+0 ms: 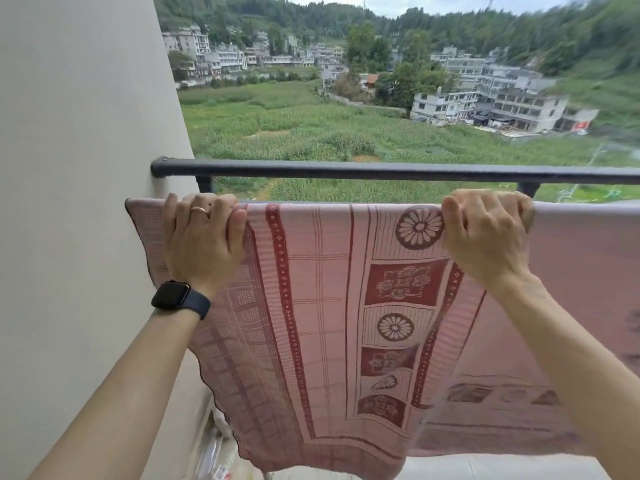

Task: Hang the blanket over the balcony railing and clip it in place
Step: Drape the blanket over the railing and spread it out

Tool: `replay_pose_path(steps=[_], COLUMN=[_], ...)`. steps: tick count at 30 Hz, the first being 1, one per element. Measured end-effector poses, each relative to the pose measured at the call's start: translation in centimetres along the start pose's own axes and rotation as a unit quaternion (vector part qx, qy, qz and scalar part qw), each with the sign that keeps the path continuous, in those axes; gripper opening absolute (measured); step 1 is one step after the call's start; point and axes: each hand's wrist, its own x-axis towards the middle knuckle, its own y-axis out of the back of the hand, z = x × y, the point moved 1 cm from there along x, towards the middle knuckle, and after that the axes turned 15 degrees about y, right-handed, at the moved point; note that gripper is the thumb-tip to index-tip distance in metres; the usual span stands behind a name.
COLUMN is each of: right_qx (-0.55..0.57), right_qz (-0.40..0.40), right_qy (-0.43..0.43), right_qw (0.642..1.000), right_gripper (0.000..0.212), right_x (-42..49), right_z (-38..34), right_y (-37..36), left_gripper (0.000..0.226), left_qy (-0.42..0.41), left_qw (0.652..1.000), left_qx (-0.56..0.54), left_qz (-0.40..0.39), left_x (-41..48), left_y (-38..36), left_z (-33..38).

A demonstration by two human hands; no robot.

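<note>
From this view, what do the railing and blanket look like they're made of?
Railing: likely metal, dark matte paint with a slightly grainy coat; straight round bar on brackets. Blanket: thin woven cloth, pink with dark red flower and grid pattern; it sags and ripples between the left hand and right hand.

No text, label, brand, number or sign can be read anywhere in this view. The smartwatch (171,294) on the left wrist has a dark, blank face. The blanket (332,289) carries only woven flower and grid motifs, no lettering. Far off by the right edge, a red panel (580,125) on a building front may bear writing, but it is too small and blurred to make out. The packaging (216,455) on the floor at the lower left is likewise too blurred to show any print.
</note>
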Motion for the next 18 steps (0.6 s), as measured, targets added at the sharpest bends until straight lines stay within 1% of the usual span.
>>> replay_pose_path(steps=[1,3,4,6,7,8,10,12,14,16,18], right_qx=[-0.007,-0.016,-0.020,-0.022,-0.015,-0.010,-0.020,0.004,0.012,-0.009,-0.023], right_qz=[0.012,0.062,0.092,0.129,0.126,0.106,0.066,0.062,0.055,0.048,0.028], right_qy=[0.015,0.051,0.042,-0.023,-0.055,-0.079,-0.087,-0.070,-0.042,0.017,0.070], right_qw=[1.000,0.997,0.995,0.991,0.990,0.991,0.994,0.996,0.998,0.999,0.997], right_gripper=[0.059,0.045,0.037,0.034,0.037,0.041,0.045,0.042,0.038,0.039,0.043], right_x=[-1.3,-2.9,-3.1,-3.3,-3.4,-3.5,-4.0,-4.5,-5.2,-6.6,-8.1], right_z=[2.1,4.7,5.6,7.1,8.0,8.9,10.3,10.6,10.7,11.8,14.0], right_y=[0.2,0.6,0.9,1.7,2.0,2.1,1.9,1.6,1.5,1.8,2.7], left_gripper=[0.051,0.048,0.042,0.032,0.030,0.032,0.038,0.042,0.043,0.045,0.045], left_qy=[0.002,0.028,0.052,0.075,0.061,0.032,-0.033,-0.062,-0.061,-0.057,-0.080], left_qw=[1.000,1.000,0.999,0.997,0.998,0.999,0.998,0.995,0.994,0.994,0.993], left_qx=[0.004,0.000,-0.004,-0.020,-0.028,-0.033,-0.038,-0.035,-0.012,0.016,0.038], left_qz=[0.004,0.012,0.016,0.020,0.019,0.011,-0.021,-0.066,-0.089,-0.087,-0.072], left_x=[0.0,-0.3,-0.5,-1.2,-1.5,-1.9,-3.2,-4.6,-5.7,-6.0,-5.6], left_y=[0.1,0.6,0.9,1.6,1.8,1.9,1.5,0.4,-0.7,-1.7,-1.9], left_z=[0.0,1.1,2.1,4.8,6.6,8.6,13.5,18.5,21.8,22.2,20.8])
